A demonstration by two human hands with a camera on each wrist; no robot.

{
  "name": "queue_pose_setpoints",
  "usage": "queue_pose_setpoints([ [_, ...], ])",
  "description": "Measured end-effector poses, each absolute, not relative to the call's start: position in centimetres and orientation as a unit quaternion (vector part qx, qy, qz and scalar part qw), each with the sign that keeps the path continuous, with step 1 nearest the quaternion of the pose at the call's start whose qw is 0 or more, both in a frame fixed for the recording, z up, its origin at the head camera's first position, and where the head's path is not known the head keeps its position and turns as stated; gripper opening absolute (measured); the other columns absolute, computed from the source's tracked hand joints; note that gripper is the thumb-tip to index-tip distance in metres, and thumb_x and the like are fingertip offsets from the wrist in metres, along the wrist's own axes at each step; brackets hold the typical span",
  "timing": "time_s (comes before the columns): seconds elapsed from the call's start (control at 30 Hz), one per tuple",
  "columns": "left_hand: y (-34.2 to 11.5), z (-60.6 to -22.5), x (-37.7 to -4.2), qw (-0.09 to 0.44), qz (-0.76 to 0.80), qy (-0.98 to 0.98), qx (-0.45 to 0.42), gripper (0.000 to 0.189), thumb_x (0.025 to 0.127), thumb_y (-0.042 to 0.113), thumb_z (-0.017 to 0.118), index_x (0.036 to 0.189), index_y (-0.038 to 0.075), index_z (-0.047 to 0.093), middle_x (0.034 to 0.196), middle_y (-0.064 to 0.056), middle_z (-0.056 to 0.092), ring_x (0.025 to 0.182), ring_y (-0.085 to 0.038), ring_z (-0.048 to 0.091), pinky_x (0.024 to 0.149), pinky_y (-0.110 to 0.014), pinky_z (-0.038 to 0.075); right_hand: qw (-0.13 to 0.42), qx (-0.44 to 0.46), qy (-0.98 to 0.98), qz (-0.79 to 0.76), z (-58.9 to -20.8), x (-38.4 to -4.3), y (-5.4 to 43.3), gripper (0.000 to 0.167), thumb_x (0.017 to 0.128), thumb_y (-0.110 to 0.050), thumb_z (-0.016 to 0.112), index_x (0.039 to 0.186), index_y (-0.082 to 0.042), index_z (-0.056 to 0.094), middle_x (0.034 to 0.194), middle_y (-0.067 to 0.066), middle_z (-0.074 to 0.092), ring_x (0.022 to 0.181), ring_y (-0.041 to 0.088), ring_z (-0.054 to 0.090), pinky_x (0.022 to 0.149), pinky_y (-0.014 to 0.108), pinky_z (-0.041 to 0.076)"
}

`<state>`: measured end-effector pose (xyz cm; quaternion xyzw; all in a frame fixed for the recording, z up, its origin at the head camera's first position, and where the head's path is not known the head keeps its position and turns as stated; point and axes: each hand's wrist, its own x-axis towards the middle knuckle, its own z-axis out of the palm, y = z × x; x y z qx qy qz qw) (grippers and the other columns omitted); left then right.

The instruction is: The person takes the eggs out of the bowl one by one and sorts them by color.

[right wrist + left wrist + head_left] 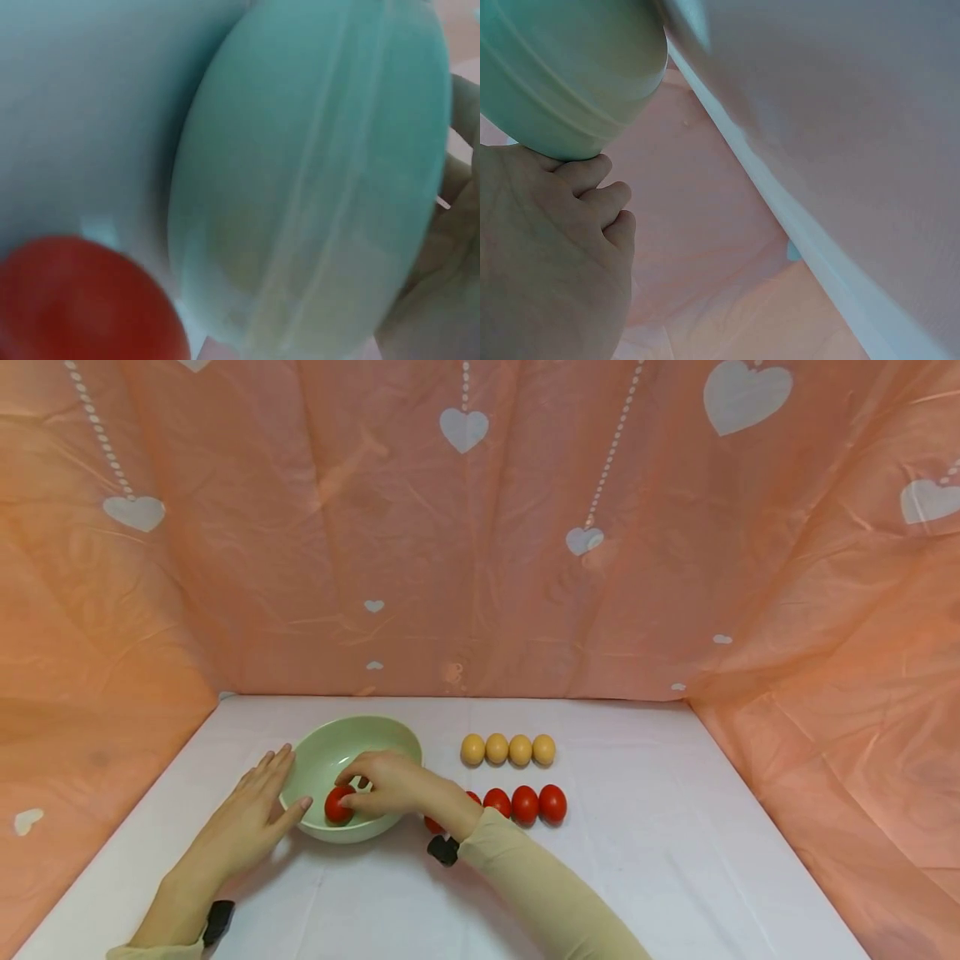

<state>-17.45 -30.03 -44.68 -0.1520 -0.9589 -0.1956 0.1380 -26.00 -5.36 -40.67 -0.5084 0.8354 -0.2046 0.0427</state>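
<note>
A pale green bowl [322,752] stands at the left of the white table. My left hand [251,818] rests along its left rim with the fingers straight; in the left wrist view those fingertips [592,171] touch the bowl's outer wall. My right hand [390,785] reaches over the right rim into the bowl. Its thumb and fingers pinch a smooth red egg [336,810] low inside the bowl. In the right wrist view the bowl's side [300,180] hides most of this hand, and another red egg [82,307] lies on the table nearby.
Several red eggs [525,806] lie in a row right of the bowl, partly hidden by my right wrist. Behind them is a row of several yellow eggs [508,750]. An orange curtain with white hearts [463,430] encloses the table's back and sides.
</note>
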Motion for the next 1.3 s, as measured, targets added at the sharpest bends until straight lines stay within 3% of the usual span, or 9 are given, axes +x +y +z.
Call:
queue_pose_setpoints([
  [0.4, -30.0, -44.7, -17.4, 0.148, -0.194, -0.957, -0.156, 0.079, 0.104, 0.039, 0.061, 0.157, -0.011, 0.031, 0.164, -0.031, 0.030, 0.152, -0.051, 0.025, 0.128, -0.055, 0.014, 0.057, -0.475, 0.865, -0.153, -41.4, -26.4, -7.4, 0.028, 0.100, -0.029, 0.072, 0.123, -0.013, 0.076, 0.117, -0.002, 0.072, 0.095, 0.005, 0.064, 0.084, 0.011, 0.046],
  [0.53, -30.0, -44.7, -17.4, 0.151, -0.193, -0.957, -0.158, 0.079, 0.104, 0.039, 0.062, 0.157, -0.012, 0.032, 0.163, -0.031, 0.031, 0.151, -0.051, 0.027, 0.128, -0.056, 0.014, 0.046, -0.472, 0.869, -0.142, -41.7, -26.5, -7.9, 0.032, 0.099, -0.036, 0.072, 0.123, -0.015, 0.077, 0.118, -0.004, 0.072, 0.101, 0.004, 0.063, 0.087, 0.010, 0.046],
  [0.73, -30.1, -44.8, -17.4, 0.147, -0.194, -0.957, -0.158, 0.079, 0.104, 0.039, 0.062, 0.157, -0.012, 0.031, 0.164, -0.031, 0.030, 0.152, -0.051, 0.025, 0.130, -0.052, 0.011, 0.025, -0.467, 0.875, -0.129, -42.1, -26.4, -8.6, 0.037, 0.094, -0.041, 0.076, 0.122, -0.017, 0.078, 0.109, -0.007, 0.074, 0.096, 0.002, 0.063, 0.082, 0.010, 0.045],
  [1.3, -30.2, -44.9, -17.5, 0.152, -0.194, -0.956, -0.158, 0.079, 0.103, 0.038, 0.063, 0.158, -0.010, 0.031, 0.164, -0.030, 0.030, 0.152, -0.050, 0.025, 0.129, -0.053, 0.012, 0.020, -0.453, 0.881, -0.138, -42.4, -26.2, -8.6, 0.032, 0.094, -0.037, 0.077, 0.119, -0.017, 0.077, 0.105, -0.011, 0.072, 0.088, -0.002, 0.059, 0.078, 0.007, 0.041],
])
